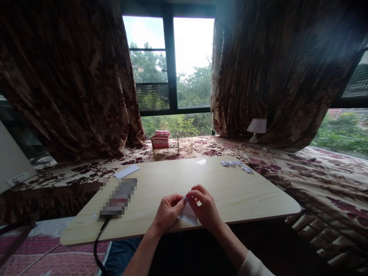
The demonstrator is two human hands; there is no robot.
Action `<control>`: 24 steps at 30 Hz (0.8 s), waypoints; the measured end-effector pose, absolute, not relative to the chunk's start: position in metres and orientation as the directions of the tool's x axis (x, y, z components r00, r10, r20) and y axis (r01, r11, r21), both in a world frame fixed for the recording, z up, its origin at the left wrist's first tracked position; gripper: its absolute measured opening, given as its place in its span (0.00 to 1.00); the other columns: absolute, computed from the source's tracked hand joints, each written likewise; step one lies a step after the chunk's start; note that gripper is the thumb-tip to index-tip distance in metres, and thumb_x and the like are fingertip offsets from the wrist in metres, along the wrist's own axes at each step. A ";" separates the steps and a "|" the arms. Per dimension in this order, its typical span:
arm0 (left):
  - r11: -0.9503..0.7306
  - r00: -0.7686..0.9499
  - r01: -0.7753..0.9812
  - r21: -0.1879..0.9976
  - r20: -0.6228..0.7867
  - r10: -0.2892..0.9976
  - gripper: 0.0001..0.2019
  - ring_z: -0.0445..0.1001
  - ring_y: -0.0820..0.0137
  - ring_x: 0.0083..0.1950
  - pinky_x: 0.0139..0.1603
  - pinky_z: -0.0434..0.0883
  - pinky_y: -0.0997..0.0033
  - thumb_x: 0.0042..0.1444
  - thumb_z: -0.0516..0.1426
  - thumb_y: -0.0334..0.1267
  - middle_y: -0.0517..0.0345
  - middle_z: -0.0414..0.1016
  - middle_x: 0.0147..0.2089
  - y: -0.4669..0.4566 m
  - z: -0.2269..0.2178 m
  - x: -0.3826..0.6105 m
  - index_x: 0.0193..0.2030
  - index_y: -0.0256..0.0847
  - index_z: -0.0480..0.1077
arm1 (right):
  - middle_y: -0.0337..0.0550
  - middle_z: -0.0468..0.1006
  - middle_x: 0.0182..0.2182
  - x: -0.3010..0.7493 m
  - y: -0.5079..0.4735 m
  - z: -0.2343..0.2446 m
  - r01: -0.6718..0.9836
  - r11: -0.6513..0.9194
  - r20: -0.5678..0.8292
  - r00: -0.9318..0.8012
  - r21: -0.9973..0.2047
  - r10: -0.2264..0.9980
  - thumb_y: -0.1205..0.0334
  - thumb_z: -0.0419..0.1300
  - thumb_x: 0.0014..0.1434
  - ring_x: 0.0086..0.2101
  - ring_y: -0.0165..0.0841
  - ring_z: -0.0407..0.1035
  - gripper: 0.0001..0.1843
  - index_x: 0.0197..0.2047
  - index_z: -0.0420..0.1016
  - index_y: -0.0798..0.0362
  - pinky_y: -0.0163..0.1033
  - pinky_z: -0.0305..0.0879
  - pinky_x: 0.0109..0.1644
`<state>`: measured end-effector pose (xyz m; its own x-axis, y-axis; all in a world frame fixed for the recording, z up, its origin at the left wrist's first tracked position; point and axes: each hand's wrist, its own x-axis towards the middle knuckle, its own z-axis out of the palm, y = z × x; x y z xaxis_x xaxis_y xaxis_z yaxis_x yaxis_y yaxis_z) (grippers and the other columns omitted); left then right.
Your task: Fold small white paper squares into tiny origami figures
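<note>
Near the front edge of the light wooden table (161, 178), both hands meet over a small white sheet of paper (188, 215). My left hand (168, 209) pinches the paper's upper end between thumb and forefinger. From the other side, my right hand (203, 203) grips that same end, its fingers bent. The paper looks gathered or twisted where the fingertips meet, and its lower part hangs flat toward the table edge. Fine detail at the pinch is too small to make out.
Folded white paper (127, 171) lies at the table's back left, with a blurred dark device (119, 199) and its cable nearer. Several crumpled white paper pieces (232, 163) sit at the back right, beside a small white piece (201, 162). Behind stand a rack of striped cloths (161, 138) and a lamp (257, 125).
</note>
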<state>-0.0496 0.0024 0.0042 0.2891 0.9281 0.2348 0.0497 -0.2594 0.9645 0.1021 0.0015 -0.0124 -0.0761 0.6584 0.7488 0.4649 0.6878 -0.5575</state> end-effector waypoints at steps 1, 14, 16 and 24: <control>-0.258 0.291 0.054 0.965 0.232 0.928 0.14 0.65 0.73 0.27 0.27 0.61 0.75 0.50 0.59 0.44 0.56 0.73 0.26 0.002 0.005 -0.049 0.29 0.33 0.74 | 0.42 0.70 0.32 0.102 0.002 -0.012 0.468 0.689 0.750 -0.078 -0.554 0.657 0.70 0.55 0.56 0.33 0.33 0.67 0.08 0.33 0.74 0.49 0.38 0.67 0.37; -0.278 0.298 0.104 0.955 0.237 0.925 0.16 0.56 0.76 0.23 0.23 0.54 0.76 0.54 0.54 0.45 0.63 0.61 0.20 0.000 0.010 -0.051 0.24 0.35 0.69 | 0.42 0.70 0.31 0.102 0.000 -0.012 0.489 0.701 0.759 -0.113 -0.519 0.641 0.71 0.54 0.57 0.35 0.34 0.66 0.11 0.34 0.75 0.49 0.39 0.66 0.38; -0.286 0.291 0.108 0.952 0.244 0.925 0.18 0.54 0.77 0.22 0.22 0.52 0.76 0.55 0.53 0.47 0.65 0.57 0.19 0.000 0.009 -0.051 0.21 0.36 0.66 | 0.42 0.70 0.31 0.102 0.000 -0.012 0.491 0.701 0.758 -0.117 -0.518 0.642 0.71 0.53 0.57 0.34 0.34 0.66 0.11 0.34 0.75 0.48 0.39 0.66 0.39; -0.332 0.252 0.154 0.931 0.287 0.924 0.15 0.59 0.75 0.23 0.23 0.56 0.77 0.54 0.54 0.44 0.62 0.64 0.20 0.000 0.007 -0.050 0.24 0.35 0.70 | 0.43 0.71 0.33 0.101 0.000 -0.012 0.477 0.674 0.727 -0.100 -0.563 0.679 0.71 0.55 0.54 0.35 0.35 0.67 0.11 0.36 0.74 0.48 0.39 0.66 0.39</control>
